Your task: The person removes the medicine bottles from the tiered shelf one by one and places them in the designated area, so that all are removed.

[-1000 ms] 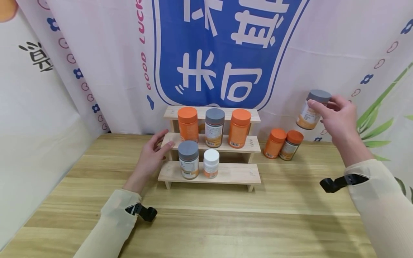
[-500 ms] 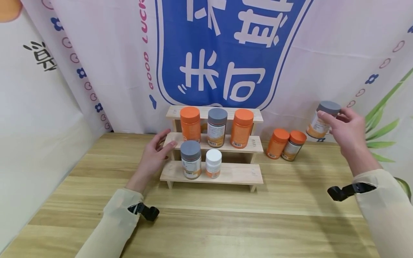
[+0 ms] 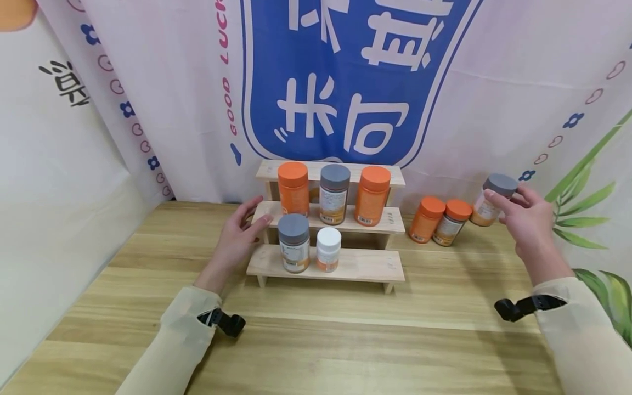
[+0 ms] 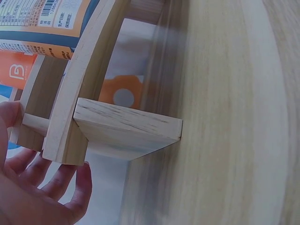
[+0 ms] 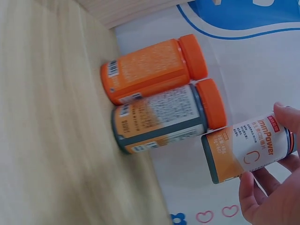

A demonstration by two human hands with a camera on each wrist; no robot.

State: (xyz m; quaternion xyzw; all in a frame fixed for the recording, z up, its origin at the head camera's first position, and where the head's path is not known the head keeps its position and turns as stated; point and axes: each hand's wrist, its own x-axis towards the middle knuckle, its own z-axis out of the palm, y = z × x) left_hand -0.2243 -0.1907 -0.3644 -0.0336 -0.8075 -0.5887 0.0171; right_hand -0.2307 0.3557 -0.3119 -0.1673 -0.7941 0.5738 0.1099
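My right hand (image 3: pixel 530 219) grips a supplement bottle (image 5: pixel 246 149) with a grey lid, thumb on one side and fingers on the other. In the right wrist view its base is apart from the tabletop. Beside it stand an orange bottle (image 5: pixel 150 68) and a white-and-orange bottle with an orange lid (image 5: pixel 164 117). My left hand (image 3: pixel 236 236) holds the left end of a three-tier wooden display stand (image 3: pixel 362 266), thumb at the middle tier. The middle tier carries two orange bottles and a grey-lidded bottle (image 3: pixel 333 200); the lowest carries another grey-lidded bottle (image 3: pixel 294 247) and a small white-capped bottle (image 3: pixel 328 252).
A printed cloth (image 3: pixel 197 109) hangs behind the wooden table (image 3: pixel 316 340), near its back edge. The stand's top tier (image 3: pixel 331 164) lies close to the cloth. Green leaves (image 3: pixel 587 219) are printed at the right.
My right hand has lowered the grey-lidded bottle toward the table, slightly right of where it was, near the two orange-lidded bottles. My left hand stays at the stand, while the head view shifts slightly.
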